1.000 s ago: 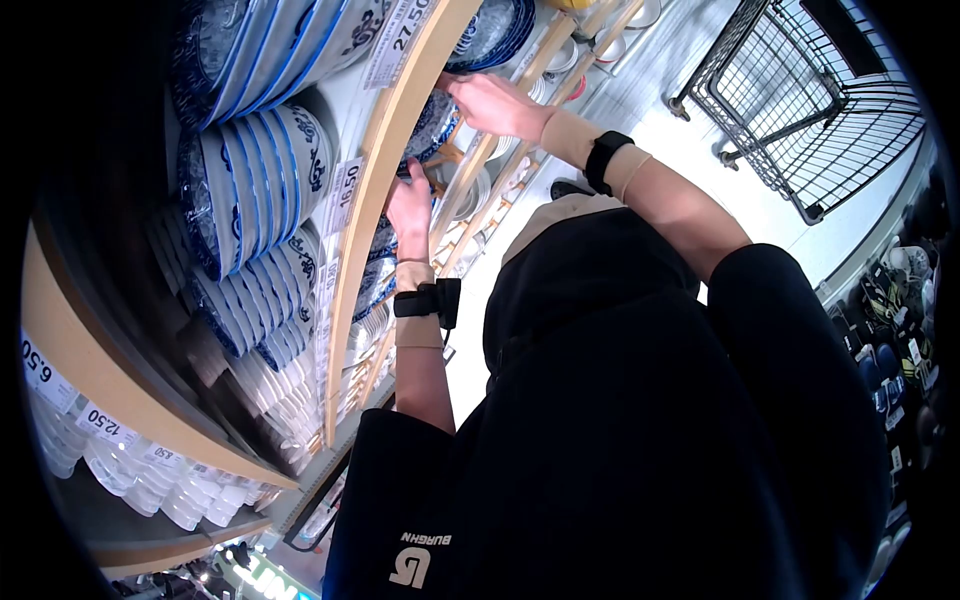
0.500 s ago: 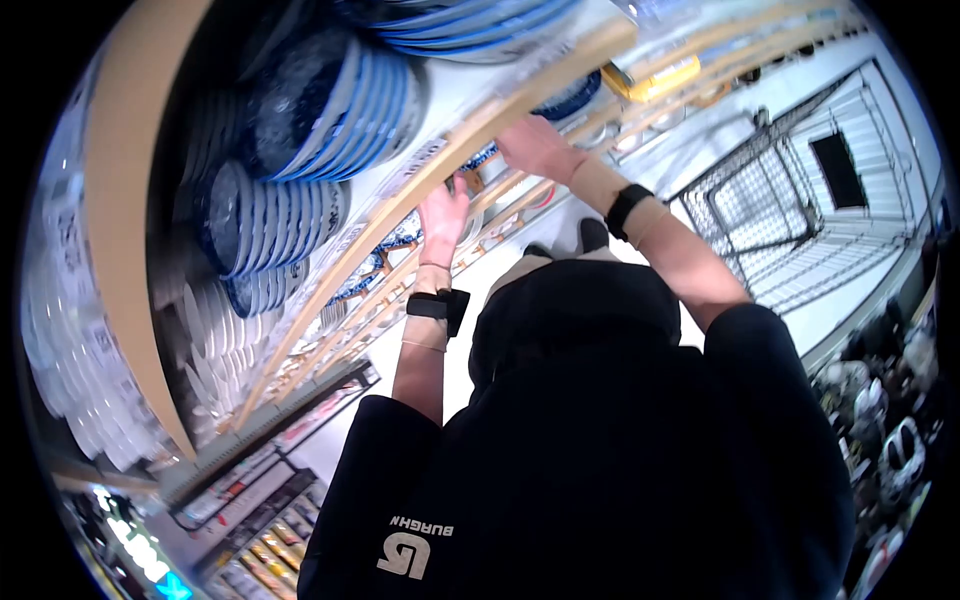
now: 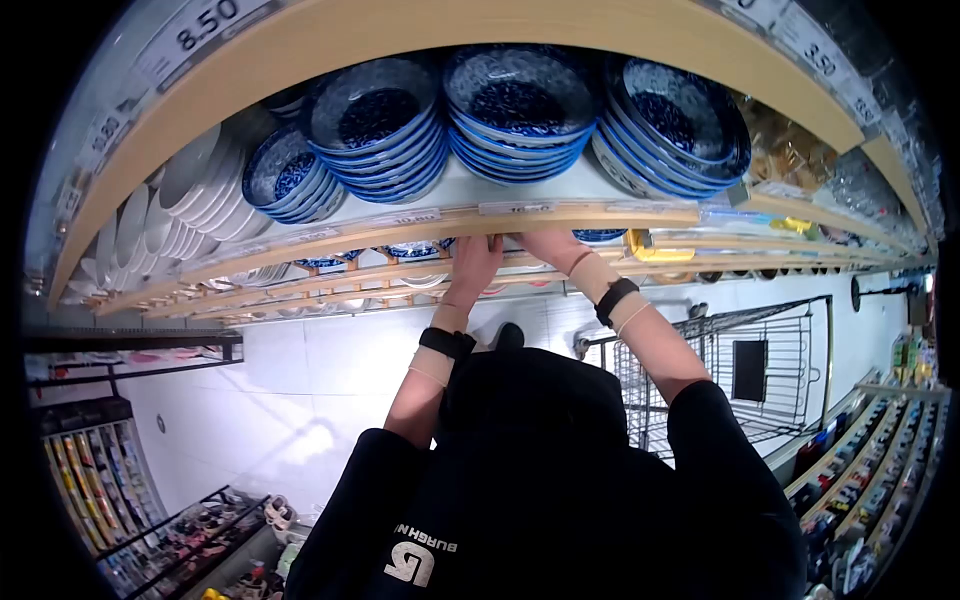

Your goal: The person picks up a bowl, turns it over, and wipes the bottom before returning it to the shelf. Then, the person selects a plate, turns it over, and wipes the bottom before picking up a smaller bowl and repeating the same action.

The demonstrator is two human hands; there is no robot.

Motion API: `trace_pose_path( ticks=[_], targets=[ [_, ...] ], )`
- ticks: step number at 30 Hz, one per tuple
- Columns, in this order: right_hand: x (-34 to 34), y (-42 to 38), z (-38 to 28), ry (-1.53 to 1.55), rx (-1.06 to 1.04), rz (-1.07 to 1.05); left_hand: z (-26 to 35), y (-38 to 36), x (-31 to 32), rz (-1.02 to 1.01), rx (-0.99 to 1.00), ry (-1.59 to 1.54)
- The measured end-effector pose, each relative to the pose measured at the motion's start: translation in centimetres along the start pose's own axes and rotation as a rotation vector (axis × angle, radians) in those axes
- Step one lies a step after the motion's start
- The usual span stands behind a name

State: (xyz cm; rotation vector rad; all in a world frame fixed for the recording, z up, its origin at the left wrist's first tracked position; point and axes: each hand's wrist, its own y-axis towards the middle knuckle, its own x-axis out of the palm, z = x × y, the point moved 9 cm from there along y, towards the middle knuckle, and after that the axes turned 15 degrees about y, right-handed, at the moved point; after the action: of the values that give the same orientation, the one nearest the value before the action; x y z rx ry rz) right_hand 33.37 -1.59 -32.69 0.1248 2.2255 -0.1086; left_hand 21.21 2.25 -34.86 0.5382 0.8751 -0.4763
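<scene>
Stacked blue bowls (image 3: pixel 520 105) fill the shelf (image 3: pixel 560 215). Just beneath its edge, left hand (image 3: pixel 475 262) and right hand (image 3: pixel 552 245) reach in, fingers hidden; grip impossible to tell.

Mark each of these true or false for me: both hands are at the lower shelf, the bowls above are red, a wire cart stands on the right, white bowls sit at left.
1. Both the left hand and the right hand reach under the shelf edge: true.
2. The stacked bowls above are red: false, they are blue and white.
3. A wire cart stands to the right: true.
4. The white bowls lie on the floor: false, they sit on the shelf at left.
</scene>
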Motion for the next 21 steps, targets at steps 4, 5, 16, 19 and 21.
trace_pose_path(
  ticks=[4, 5, 16, 19, 21],
  targets=[
    [-1.4, -1.5, -2.0, 0.009, 0.016, -0.03, 0.0, -1.7, -3.0, 0.014, -0.05, -0.045],
    [-1.6, -1.9, -2.4, 0.012, 0.009, -0.024, 0.2, -2.3, -4.4, 0.056, -0.013, -0.076],
    [-0.6, -12.9, -4.2, 0.123, -0.204, 0.272, -7.7, -12.6, -7.9, -0.281, -0.079, -0.229],
    [1.4, -15.0, -3.7, 0.185, -0.115, 0.217, -9.2, -14.3, -8.2, -0.369, -0.119, -0.216],
    [3.1, -15.5, -3.6, 0.188, -0.107, 0.204, -9.0, -14.7, -8.9, -0.398, -0.07, -0.223]
  ],
)
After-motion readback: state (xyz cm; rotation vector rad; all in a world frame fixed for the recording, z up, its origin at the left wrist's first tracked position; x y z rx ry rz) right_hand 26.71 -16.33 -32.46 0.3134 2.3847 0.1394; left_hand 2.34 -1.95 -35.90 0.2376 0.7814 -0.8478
